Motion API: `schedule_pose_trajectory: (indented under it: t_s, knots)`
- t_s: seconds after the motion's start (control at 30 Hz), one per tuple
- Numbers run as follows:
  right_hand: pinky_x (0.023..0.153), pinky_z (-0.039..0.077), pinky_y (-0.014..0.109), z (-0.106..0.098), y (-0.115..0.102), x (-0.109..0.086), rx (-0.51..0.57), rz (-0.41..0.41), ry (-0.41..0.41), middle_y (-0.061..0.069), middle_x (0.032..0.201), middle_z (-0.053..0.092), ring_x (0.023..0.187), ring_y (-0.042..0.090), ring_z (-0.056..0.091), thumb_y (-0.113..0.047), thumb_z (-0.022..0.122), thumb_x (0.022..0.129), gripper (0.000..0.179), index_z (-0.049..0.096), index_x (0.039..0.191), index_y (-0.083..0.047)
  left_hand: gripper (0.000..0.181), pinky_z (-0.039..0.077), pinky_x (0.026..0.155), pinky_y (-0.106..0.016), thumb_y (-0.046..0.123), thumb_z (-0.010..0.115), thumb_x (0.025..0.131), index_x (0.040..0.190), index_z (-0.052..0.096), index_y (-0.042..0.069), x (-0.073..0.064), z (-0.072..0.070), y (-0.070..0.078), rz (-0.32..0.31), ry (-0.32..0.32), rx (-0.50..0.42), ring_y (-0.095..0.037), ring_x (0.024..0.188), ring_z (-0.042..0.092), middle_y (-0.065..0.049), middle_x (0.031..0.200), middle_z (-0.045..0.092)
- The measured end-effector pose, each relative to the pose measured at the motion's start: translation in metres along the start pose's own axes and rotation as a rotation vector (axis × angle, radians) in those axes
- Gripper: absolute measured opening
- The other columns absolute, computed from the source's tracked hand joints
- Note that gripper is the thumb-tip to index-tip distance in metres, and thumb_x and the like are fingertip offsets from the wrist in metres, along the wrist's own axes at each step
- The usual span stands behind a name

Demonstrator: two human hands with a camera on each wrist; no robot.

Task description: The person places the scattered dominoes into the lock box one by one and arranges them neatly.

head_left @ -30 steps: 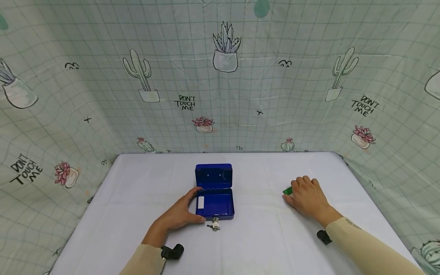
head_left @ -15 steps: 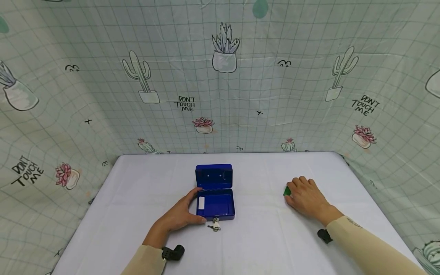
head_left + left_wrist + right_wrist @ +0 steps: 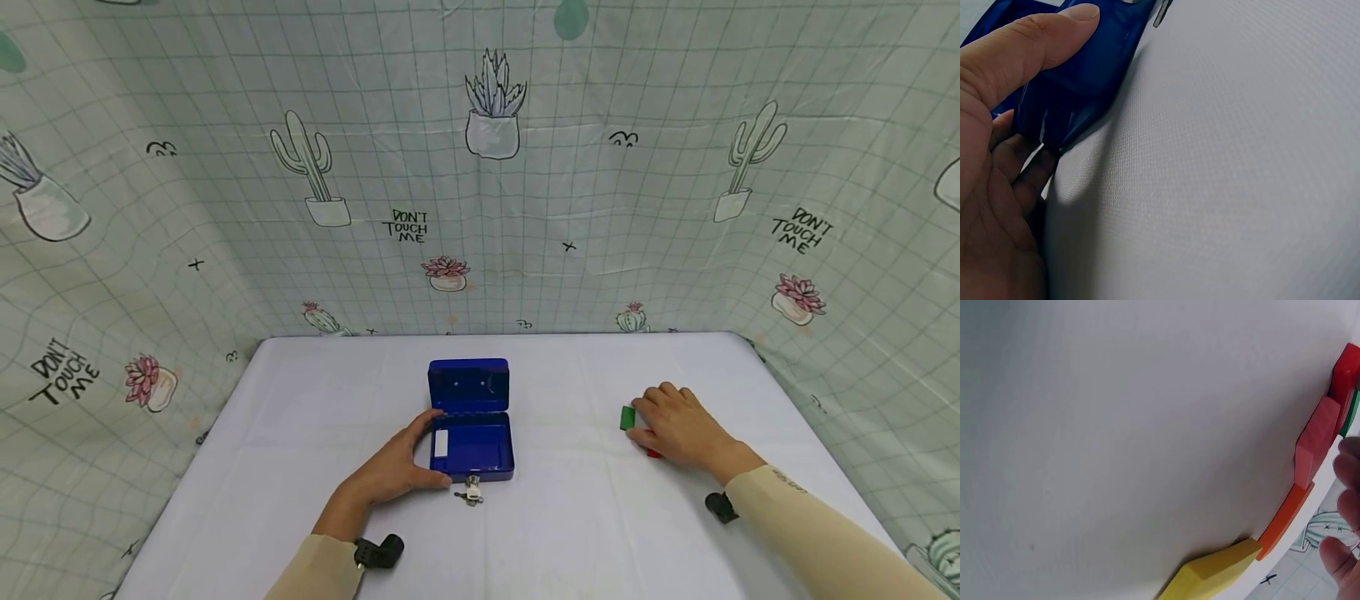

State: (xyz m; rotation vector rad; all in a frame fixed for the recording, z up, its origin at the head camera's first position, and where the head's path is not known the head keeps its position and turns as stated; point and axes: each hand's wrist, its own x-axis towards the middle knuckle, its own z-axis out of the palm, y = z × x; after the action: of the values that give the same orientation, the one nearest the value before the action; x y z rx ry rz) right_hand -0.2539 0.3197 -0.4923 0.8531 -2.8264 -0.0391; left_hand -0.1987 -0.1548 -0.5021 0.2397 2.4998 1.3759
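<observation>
Gripping the left end of the blue box [image 3: 482,450], my left hand [image 3: 393,468] is part-way closed: thumb on the front edge, fingers round the back-left corner. Box sits left of the right hand, lid [image 3: 468,387] up, white label [image 3: 442,442] inside at left, keys [image 3: 470,497] at the front lock.

Right hand [image 3: 678,429] is palm-down over blocks, fingers loosely bent; I can't tell if it grips one. Green block [image 3: 627,417] lies just beside the fingertips, red piece [image 3: 654,455] peeks out under the thumb side. On the right wrist cam I get a string of red block [image 3: 1344,370], pink block [image 3: 1317,440], orange block [image 3: 1284,520], yellow block [image 3: 1213,572]; can't tell if they touch.

White-clothed counter [image 3: 558,533], grid-and-cactus curtain [image 3: 375,150] behind and both sides.

Both arms reach forward and inward, beige sleeves [image 3: 825,533], black units [image 3: 378,552] at the wrists. Hands are well apart, both low at the cloth.
</observation>
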Motion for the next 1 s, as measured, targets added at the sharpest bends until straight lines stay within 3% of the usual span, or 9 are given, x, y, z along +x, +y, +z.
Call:
schedule_pose_trajectory:
  t_s: [0.23,0.5,0.73,1.0]
  knots:
    - [0.083,0.046,0.045,0.0,0.001,0.001,0.046,-0.021,-0.028,0.007,0.113,0.068,0.105,0.028,0.057,-0.036,0.076,0.096,0.043,0.072,0.123,-0.002,0.11,0.024,0.124,-0.071,0.03,0.097,0.073,0.164,0.035,0.025,-0.001,0.001,-0.001,-0.003,0.006,0.015,-0.044,0.157,0.03,-0.017,0.17,0.035]
    - [0.079,0.04,0.04,0.004,-0.002,0.004,-0.026,-0.058,0.124,0.005,0.099,0.062,0.094,0.026,0.052,-0.039,0.082,0.087,0.046,0.067,0.112,-0.004,0.11,0.023,0.123,-0.072,0.03,0.097,0.073,0.164,0.035,0.025,-0.002,0.002,-0.003,0.0,0.005,0.003,-0.044,0.157,0.029,-0.017,0.17,0.035]
    - [0.078,0.041,0.042,0.007,0.0,0.009,-0.099,-0.095,0.215,0.009,0.098,0.064,0.09,0.028,0.053,-0.041,0.077,0.086,0.045,0.065,0.108,-0.004,0.111,0.022,0.124,-0.071,0.029,0.098,0.073,0.164,0.035,0.026,-0.001,0.001,-0.003,0.0,-0.003,-0.017,-0.043,0.158,0.028,-0.016,0.171,0.034]
    - [0.078,0.042,0.041,0.002,-0.009,0.018,-0.102,-0.115,0.24,0.009,0.095,0.063,0.089,0.029,0.054,-0.042,0.08,0.083,0.047,0.065,0.107,-0.004,0.111,0.023,0.124,-0.07,0.029,0.098,0.073,0.165,0.035,0.025,0.0,0.0,0.0,0.003,0.002,-0.005,-0.043,0.158,0.028,-0.017,0.171,0.033]
